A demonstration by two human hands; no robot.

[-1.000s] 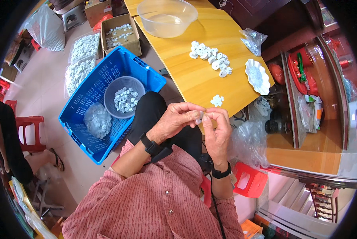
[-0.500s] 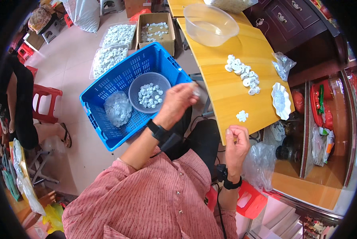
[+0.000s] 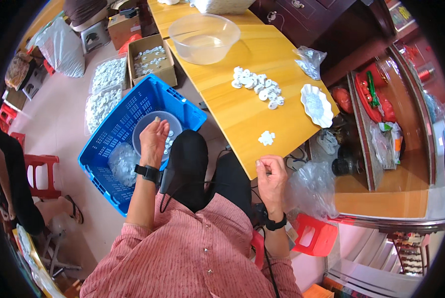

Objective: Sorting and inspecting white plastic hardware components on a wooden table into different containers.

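we are sitting at the yellow wooden table (image 3: 232, 107), its edge curving past our knees; beside it on the floor the blue plastic crate (image 3: 118, 134) is holding the grey bowl (image 3: 144, 133) of small white pieces (image 3: 169, 141) and a clear bag (image 3: 122, 161); our left hand (image 3: 154, 141) is reaching into that bowl, fingers loosely extended over the pieces, and we cannot tell whether it is gripping any; our right hand (image 3: 271, 176) is resting at the table edge, fingers curled in, thumb and forefinger pinched together; a small white cluster (image 3: 266, 138) is lying just above it
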